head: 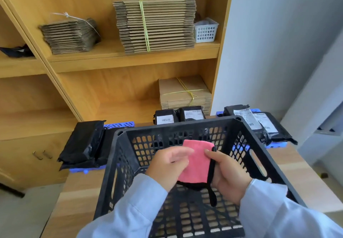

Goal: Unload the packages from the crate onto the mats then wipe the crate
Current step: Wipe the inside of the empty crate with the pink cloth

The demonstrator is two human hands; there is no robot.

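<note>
The crate (185, 163) sits empty at the table's near edge: stiff, light perforated plastic. Above it a soft, limp pink cloth (196, 161) is pinched by the left hand (167, 165) and right hand (228, 174); it probably wipes best when bunched. Packages (81, 143) lie on blue mats (118, 125) along the far edge.
</note>
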